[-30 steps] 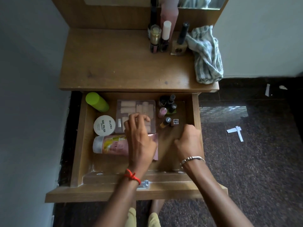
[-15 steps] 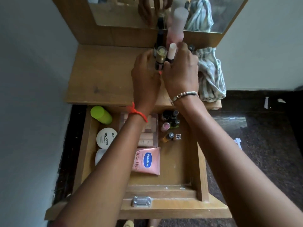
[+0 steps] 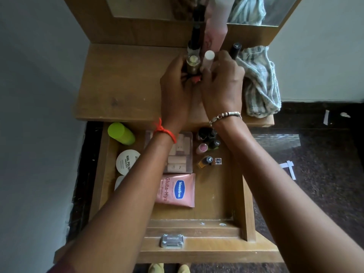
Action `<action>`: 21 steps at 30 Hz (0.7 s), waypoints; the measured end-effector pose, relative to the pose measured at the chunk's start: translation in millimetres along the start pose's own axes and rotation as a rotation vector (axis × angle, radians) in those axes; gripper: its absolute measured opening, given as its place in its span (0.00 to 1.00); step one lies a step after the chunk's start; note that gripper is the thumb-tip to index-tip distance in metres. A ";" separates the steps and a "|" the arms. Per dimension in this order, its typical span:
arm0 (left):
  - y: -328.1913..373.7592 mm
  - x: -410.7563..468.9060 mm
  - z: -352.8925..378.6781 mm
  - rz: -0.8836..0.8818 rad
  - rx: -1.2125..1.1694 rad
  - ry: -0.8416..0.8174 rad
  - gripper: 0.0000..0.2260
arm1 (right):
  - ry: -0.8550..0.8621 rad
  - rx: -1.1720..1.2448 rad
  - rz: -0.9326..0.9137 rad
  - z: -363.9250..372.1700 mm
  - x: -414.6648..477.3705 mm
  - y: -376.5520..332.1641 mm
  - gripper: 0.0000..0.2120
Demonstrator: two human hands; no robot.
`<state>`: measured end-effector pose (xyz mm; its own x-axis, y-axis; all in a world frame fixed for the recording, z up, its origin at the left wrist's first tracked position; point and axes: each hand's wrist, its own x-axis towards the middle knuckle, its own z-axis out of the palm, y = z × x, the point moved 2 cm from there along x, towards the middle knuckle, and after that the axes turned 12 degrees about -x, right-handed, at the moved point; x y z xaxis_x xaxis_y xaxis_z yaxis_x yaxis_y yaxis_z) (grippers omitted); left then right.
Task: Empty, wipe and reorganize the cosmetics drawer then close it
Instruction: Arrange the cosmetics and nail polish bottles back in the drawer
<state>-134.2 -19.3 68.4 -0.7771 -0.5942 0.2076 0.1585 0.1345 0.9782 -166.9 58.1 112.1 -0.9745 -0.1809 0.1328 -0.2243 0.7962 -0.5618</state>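
Head view: bottles [image 3: 194, 62] are standing upright at the far middle of the counter [image 3: 122, 81], between both hands. The left hand [image 3: 175, 89] and right hand [image 3: 220, 85] are curling their fingers round them, equally near. A cloth [image 3: 258, 81] is lying just right; the open drawer [image 3: 239, 194] below is offering bare room on its right.

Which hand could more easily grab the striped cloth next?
Probably the right hand: it sits directly beside the striped cloth on the tabletop, while the left hand is beyond the bottles. Both hands seem to grip those bottles now.
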 end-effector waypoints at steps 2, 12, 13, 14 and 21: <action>6.5 -14.5 -8.0 -0.014 0.010 0.001 0.06 | 0.071 0.037 -0.046 -7.8 -15.6 3.7 0.10; 2.0 -126.4 -52.8 -0.335 -0.023 -0.166 0.19 | -0.002 0.170 0.037 -54.9 -144.7 69.0 0.05; -1.8 -134.5 -51.4 -0.350 0.029 -0.200 0.18 | -0.022 0.157 0.077 -51.2 -154.9 76.7 0.06; -5.1 -141.0 -47.8 -0.351 0.103 -0.236 0.17 | -0.047 0.149 0.120 -45.3 -163.2 84.3 0.06; -26.7 -166.0 -19.8 -0.396 0.273 -0.199 0.14 | -0.202 0.014 0.229 -1.2 -177.6 111.3 0.07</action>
<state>2.6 60.0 8.0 -0.8503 -0.4826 -0.2101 -0.3152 0.1471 0.9375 -18.8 179.5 27.0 -0.9806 -0.1100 -0.1625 0.0022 0.8219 -0.5696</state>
